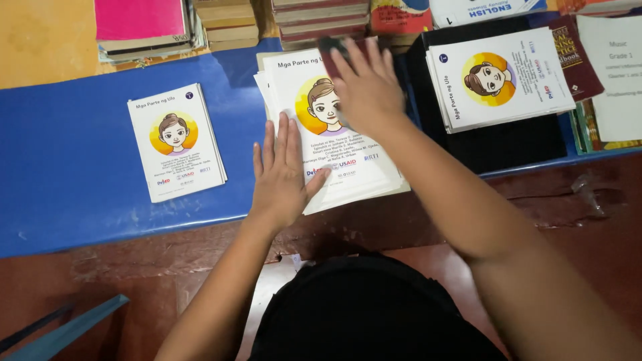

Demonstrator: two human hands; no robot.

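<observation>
A stack of white booklets (361, 170), each with a cartoon face in a yellow circle on the cover, lies in the middle of a blue bench top (67, 167). My left hand (281, 170) rests flat on the stack's lower left corner, fingers spread. My right hand (366, 83) lies open over the top of the same stack, fingers stretched toward its far edge and blurred. A smaller pile of the same booklets (177, 140) sits to the left. A third pile (498, 77) lies to the right on a black surface (515, 144).
Stacks of books (144, 27) and more piled books (321, 17) line the far edge. Dark red books and white papers (612, 67) lie at the far right. A reddish-brown floor (568, 214) runs below the bench. My black-clothed lap (368, 307) is underneath.
</observation>
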